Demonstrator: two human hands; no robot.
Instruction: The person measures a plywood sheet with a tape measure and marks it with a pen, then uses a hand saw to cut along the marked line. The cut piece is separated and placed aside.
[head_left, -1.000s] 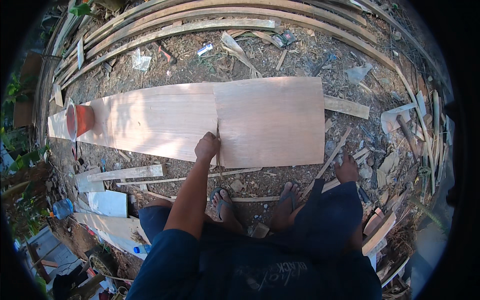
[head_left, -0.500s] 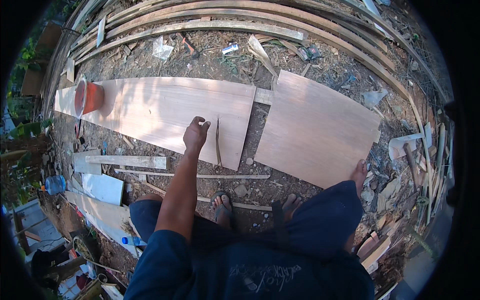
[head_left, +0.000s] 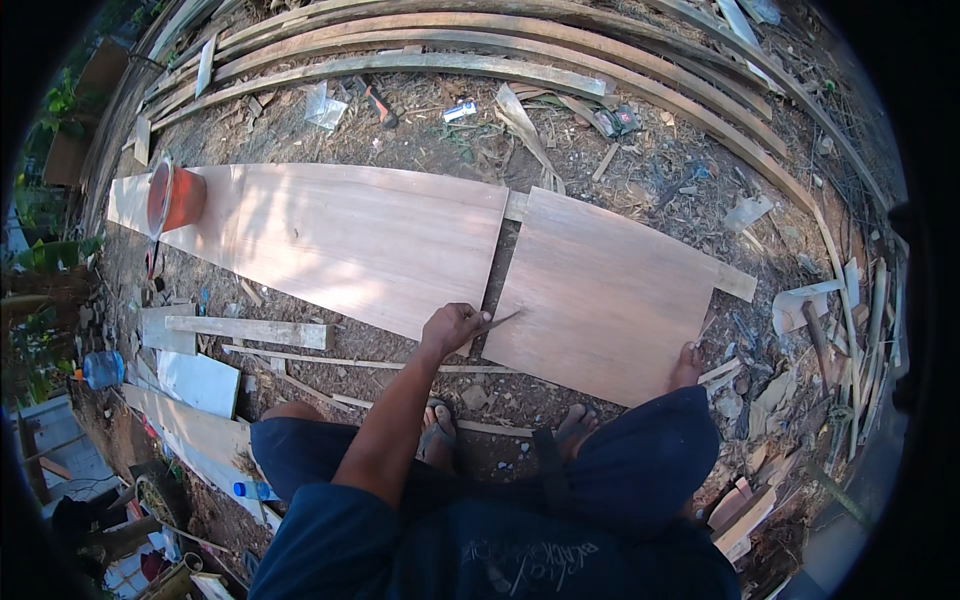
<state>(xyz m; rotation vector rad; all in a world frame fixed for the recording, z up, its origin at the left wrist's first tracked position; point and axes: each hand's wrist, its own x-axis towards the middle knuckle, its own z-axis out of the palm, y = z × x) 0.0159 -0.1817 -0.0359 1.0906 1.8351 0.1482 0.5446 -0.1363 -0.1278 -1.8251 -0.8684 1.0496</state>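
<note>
My left hand (head_left: 455, 328) is closed with its fingers pinched on a thin, dark brown strip (head_left: 507, 319), like a dry leaf or bark sliver. The strip's pointed end reaches over the near left corner of the right plywood panel (head_left: 605, 290). At that panel's near right corner, my right hand (head_left: 688, 366) grips the edge; my knee hides the rest of that arm. To the left lies a longer plywood panel (head_left: 350, 235), with a narrow gap between the two. A pale wooden slat (head_left: 737, 283) shows from beneath the right panel.
An orange-red bucket (head_left: 183, 200) stands on the long panel's far left end. Long timber beams (head_left: 400, 65) curve across the back. An orange-handled tool (head_left: 380, 105) lies on the dirt. Offcuts (head_left: 250, 330) and a plastic bottle (head_left: 255, 490) lie at my left.
My left hand has picked the dark strip off the left panel and moved nearer and right. The right panel has turned and shifted toward me and leftward with my right hand, narrowing the gap.
</note>
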